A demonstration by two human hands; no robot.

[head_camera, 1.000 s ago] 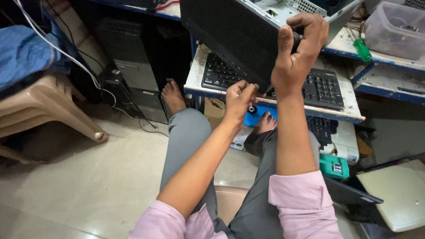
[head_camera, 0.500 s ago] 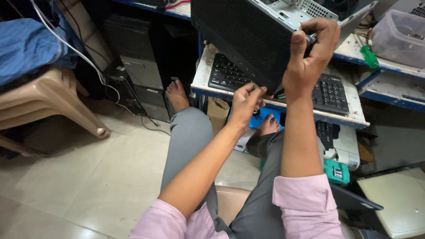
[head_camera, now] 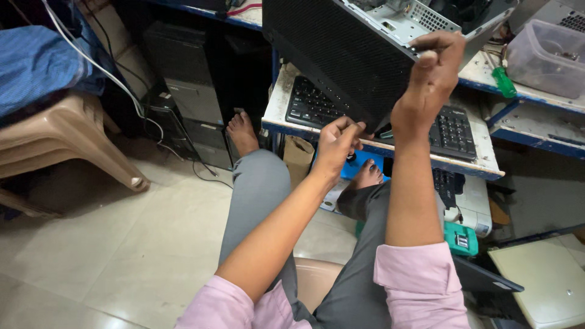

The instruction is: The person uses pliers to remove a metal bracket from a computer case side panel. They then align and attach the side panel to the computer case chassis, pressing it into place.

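Gripped at its upper edge by the right hand point(head_camera: 429, 79) and pinched below by the left hand point(head_camera: 338, 140), the case point(head_camera: 347, 58) (tilted over the keyboard point(head_camera: 311, 100)) has been raised slightly.

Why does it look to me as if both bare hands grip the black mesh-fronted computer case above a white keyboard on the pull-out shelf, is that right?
Not quite: the keyboard on the pull-out shelf is black, not white. The head view shows the left hand at the lower edge of the black mesh-fronted computer case and the right hand gripping its upper corner, above that black keyboard.
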